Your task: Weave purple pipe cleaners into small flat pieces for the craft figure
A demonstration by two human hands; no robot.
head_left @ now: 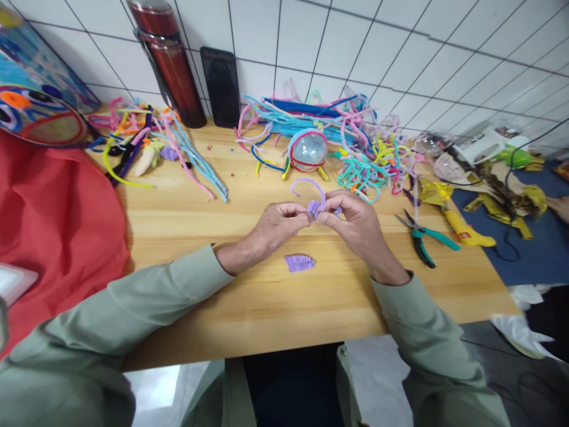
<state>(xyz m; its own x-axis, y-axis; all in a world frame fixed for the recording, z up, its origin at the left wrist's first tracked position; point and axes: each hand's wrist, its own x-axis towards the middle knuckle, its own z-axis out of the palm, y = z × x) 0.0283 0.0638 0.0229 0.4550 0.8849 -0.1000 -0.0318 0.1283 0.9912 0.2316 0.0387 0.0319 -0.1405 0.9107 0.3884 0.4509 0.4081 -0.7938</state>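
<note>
A purple pipe cleaner (313, 207) is pinched between both hands above the wooden table, folded into tight zigzags at one end. Its loose end curls up and over to the left. My left hand (284, 222) is closed, thumb and forefinger on the folded part's left side. From the right, my right hand (351, 225) grips the same piece where the curl begins; some fingers are hidden. Just below the hands, a finished-looking flat purple pipe-cleaner piece (300, 263), ridged and tapered at one side, lies on the table (249, 308).
Pliers (427, 237) with teal handles and a yellow glue gun (466, 228) lie at right. Behind the hands are a clear ball (308, 149) and heaped pipe cleaners (306, 121). A red thermos (171, 65) and phone (221, 86) stand against the tiles. Red cloth (62, 231) covers the left.
</note>
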